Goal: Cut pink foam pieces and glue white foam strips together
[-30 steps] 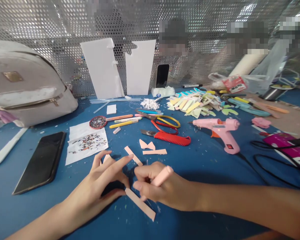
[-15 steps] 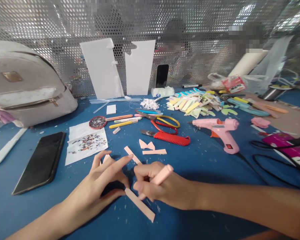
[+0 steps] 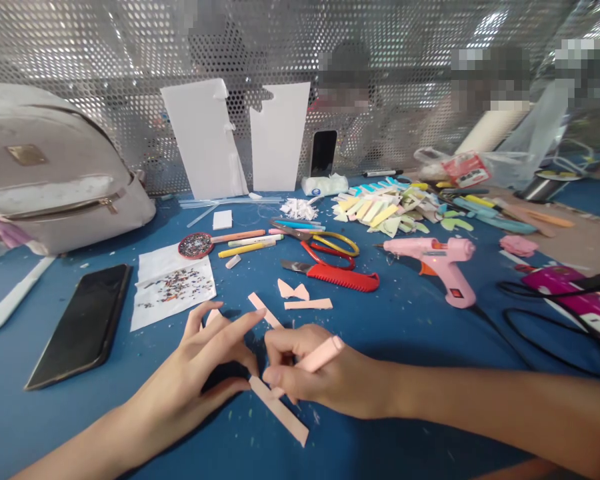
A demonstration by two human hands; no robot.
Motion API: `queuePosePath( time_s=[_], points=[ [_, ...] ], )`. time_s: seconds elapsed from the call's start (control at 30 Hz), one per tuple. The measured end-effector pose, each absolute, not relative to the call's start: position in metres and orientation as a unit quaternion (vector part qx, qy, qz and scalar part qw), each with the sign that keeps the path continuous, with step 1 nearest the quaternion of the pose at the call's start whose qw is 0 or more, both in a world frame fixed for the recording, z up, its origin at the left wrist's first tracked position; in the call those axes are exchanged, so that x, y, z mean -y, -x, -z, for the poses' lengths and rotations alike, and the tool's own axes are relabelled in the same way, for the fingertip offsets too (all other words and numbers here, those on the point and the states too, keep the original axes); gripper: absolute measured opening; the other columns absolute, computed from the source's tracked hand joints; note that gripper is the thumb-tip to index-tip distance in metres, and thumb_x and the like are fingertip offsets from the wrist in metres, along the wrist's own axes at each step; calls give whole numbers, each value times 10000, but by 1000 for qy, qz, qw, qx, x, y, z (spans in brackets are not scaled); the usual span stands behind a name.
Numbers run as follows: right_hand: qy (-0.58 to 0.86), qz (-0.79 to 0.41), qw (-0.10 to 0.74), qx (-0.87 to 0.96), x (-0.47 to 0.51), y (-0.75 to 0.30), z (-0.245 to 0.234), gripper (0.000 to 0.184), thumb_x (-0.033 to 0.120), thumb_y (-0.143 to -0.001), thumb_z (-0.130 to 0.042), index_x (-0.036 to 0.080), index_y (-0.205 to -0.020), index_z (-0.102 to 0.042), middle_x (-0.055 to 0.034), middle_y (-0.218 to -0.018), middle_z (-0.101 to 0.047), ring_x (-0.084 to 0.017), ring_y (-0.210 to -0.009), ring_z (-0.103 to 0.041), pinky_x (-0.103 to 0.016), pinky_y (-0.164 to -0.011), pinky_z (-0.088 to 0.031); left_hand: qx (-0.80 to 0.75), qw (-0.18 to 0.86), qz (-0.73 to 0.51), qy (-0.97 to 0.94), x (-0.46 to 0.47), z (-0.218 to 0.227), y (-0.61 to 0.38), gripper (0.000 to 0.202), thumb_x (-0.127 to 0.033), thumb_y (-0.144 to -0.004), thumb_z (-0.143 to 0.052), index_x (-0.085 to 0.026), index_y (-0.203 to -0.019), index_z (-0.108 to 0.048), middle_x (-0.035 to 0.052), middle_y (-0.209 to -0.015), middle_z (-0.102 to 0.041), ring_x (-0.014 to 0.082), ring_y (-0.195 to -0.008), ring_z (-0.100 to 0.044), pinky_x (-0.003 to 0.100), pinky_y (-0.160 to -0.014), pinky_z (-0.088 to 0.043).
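Blue counter point(image 3: 380, 453); red-rimmed round container point(image 3: 195, 245), left of centre, holding tiny mixed pieces. Left hand point(image 3: 197, 363) arched, fingers pinning pale pink strip point(image 3: 289, 420), lower centre; right hand point(image 3: 343, 390) curled, grasping pink pen-shaped tool point(image 3: 323, 353).

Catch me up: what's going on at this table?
A person is working with both hands on a pale pink strip. The right hand grips a pink pen, tip end down at the strip; the left hand has thumb and fingertip at its upper end. More pink pieces lie just beyond, with the red cutter and pink glue gun lying unheld.
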State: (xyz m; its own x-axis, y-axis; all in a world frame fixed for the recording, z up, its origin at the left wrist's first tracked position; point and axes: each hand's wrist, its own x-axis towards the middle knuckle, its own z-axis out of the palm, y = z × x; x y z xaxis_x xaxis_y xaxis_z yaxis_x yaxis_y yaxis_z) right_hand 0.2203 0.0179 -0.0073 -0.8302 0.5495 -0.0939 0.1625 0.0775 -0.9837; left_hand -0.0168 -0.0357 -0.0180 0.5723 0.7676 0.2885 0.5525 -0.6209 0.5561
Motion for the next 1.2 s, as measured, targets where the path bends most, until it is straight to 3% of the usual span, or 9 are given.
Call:
queuePosePath(
  time_s=[0.3, 0.63, 0.77, 1.2],
  points=[
    [253, -634, 143, 716, -18, -220, 5, 347, 367, -942, -522, 190, -652, -448, 40, -583, -513, -108, -572, -582, -189, -513, -398, -379, 202, -261, -864, 34, 18, 17, 648, -145, -1053, -500, -293, -1586, -162, -69, -969, -737, 131, -919, -633, 378, -1201, -48],
    [257, -633, 146, 715, -17, -220, 6, 355, 406, -945, -553, 188, -675, -478, 36, -608, -546, -102, -575, -557, -196, -532, -403, -381, 203, -258, -864, 35, 16, 16, 666, -123, -1046, -497, -298, -1590, -154, -72, -970, -740, 130, -928, -630, 377, -1204, -43],
    [266, -636, 142, 711, -17, -220, 6, 360, 421, -946, -551, 190, -680, -475, 36, -601, -534, -125, -620, -612, -203, -554, -418, -378, 212, -259, -863, 35, 18, 18, 709, -85, -1024, -515, -291, -1594, -146, -71, -983, -732, 127, -945, -634, 380, -1209, -29],
    [266, -633, 145, 712, -19, -220, 1, 355, 422, -949, -550, 193, -690, -468, 50, -587, -484, -140, -632, -643, -200, -538, -406, -378, 219, -272, -857, 34, 19, 16, 665, -118, -1039, -502, -301, -1588, -174, -69, -964, -740, 142, -932, -633, 388, -1212, -27]
  ],
)
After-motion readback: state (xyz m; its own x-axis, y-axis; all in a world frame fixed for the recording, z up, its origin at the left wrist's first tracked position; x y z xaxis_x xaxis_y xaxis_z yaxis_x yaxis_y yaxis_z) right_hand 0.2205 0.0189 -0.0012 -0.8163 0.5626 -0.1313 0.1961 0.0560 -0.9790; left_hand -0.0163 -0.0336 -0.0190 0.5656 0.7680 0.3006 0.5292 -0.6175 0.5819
